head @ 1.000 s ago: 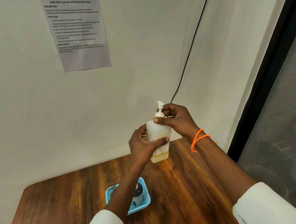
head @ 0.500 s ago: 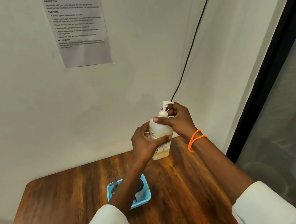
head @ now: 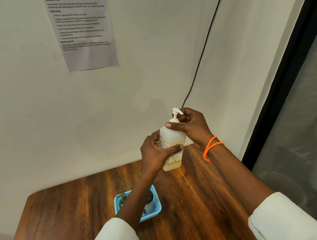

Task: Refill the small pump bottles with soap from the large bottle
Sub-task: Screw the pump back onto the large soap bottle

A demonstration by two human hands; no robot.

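Note:
A translucent pump bottle (head: 171, 138) with a white label and a little yellow soap at its bottom is held upright above the far part of the wooden table (head: 195, 205). My left hand (head: 156, 152) grips its body from the left. My right hand (head: 192, 124) holds the neck and collar under the white pump head (head: 177, 112), thumb across the front. A blue basket (head: 154, 211) on the table holds a dark-capped bottle (head: 149, 201) and a grey pump (head: 122, 198), partly hidden by my left forearm.
A white wall with a printed task sheet (head: 83, 29) rises behind the table, and a black cable (head: 207, 39) runs down it. A dark-framed glass panel (head: 305, 120) stands at the right, with pots behind it.
The pump head has turned from pointing left toward pointing right while my right hand works the collar. The bottle stays upright in my left hand. The camera has tilted down a little.

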